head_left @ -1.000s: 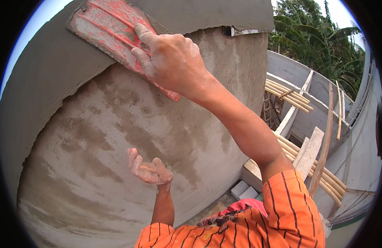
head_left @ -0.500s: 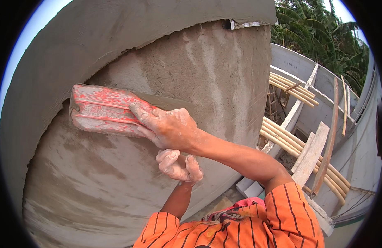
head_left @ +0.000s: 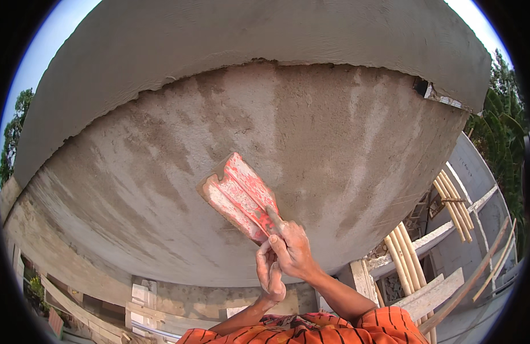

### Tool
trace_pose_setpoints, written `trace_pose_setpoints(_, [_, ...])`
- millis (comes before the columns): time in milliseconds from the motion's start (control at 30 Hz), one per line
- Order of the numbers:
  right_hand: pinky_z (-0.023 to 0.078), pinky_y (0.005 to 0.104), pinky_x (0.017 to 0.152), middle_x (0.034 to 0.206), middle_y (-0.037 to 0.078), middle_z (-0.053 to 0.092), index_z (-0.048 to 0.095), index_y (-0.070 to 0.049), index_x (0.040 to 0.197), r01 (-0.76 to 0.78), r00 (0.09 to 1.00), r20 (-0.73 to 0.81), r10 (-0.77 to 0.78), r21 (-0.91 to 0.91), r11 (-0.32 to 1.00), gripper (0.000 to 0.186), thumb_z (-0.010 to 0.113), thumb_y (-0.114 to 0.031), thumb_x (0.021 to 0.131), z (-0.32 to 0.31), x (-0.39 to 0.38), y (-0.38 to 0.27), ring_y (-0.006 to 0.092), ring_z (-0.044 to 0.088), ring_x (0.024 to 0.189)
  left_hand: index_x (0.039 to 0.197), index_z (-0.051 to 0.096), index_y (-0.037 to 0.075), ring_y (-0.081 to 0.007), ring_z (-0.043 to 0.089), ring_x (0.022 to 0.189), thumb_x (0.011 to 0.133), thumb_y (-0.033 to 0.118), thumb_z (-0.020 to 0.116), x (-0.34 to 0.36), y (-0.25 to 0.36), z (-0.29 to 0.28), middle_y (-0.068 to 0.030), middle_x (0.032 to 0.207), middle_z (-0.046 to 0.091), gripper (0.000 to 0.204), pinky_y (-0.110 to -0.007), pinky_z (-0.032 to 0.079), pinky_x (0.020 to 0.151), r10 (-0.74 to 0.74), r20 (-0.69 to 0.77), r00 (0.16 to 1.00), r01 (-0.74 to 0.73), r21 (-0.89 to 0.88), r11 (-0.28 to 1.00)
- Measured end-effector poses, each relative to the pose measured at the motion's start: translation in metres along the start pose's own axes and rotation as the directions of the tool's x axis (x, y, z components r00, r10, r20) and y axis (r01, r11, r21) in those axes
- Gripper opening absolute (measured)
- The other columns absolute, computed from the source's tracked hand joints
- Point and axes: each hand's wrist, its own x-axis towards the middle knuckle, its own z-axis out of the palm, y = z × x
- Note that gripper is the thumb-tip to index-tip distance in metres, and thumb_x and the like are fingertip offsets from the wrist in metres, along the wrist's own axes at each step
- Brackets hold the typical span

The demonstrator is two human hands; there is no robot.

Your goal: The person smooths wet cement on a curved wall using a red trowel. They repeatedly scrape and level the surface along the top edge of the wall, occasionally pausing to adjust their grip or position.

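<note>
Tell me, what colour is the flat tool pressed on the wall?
Red, worn pale in streaks: the float, head view.

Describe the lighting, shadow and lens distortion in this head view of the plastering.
Head view: soft daylight, no glare; the wall shows damp darker patches rather than cast shadows, and a shaded band sits under the ledge. The fisheye bows the wall and ledge and blacks out the corners. The red float and the right hand are sharp; the bamboo poles bend near the rim.

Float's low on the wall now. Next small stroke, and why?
Probably sweep the float left: the right hand presses it flat on the render, left hand beside it, and darker, rougher patches show there.
</note>
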Motion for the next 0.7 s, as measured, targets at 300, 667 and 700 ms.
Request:
trace_pose_setpoints(300, [0.042,0.0439,0.102,0.127,0.025,0.059,0.052,0.005,0.134,0.140,0.928,0.254,-0.274,0.444,0.885,0.052,0.049,-0.033,0.098,-0.065,-0.026,-0.020,0.0410,0.055,0.120,0.133,0.040,-0.004,-0.0175,0.048,0.095,0.098,0.031,0.044,0.008,0.017,0.034,-0.0110,0.110,0.048,0.050,-0.034,0.041,0.082,0.386,-0.313,0.868,-0.181,0.524,0.832])
trace_pose_setpoints(667, [0.040,0.0393,0.106,0.137,0.019,0.055,0.048,0.005,0.139,-0.026,0.596,-0.792,-0.132,-0.183,0.983,0.046,0.044,-0.026,0.104,-0.387,0.033,0.159,0.0290,0.052,0.126,0.129,0.054,0.000,-0.0138,0.061,0.092,0.096,0.029,0.062,0.135,0.190,0.047,-0.0095,0.107,0.067,0.045,-0.031,0.049,0.082,0.744,-0.165,0.648,-0.318,0.829,0.460])
trace_pose_setpoints(700, [0.040,0.0388,0.107,0.138,0.020,0.054,0.048,0.005,0.139,-0.065,0.578,-0.807,-0.121,-0.193,0.979,0.047,0.044,-0.026,0.104,-0.410,0.033,0.175,0.0295,0.052,0.126,0.126,0.056,0.000,-0.0176,0.062,0.100,0.095,0.029,0.062,0.152,0.200,0.053,-0.0105,0.107,0.067,0.043,-0.035,0.048,0.089,0.780,-0.112,0.616,-0.313,0.874,0.372])
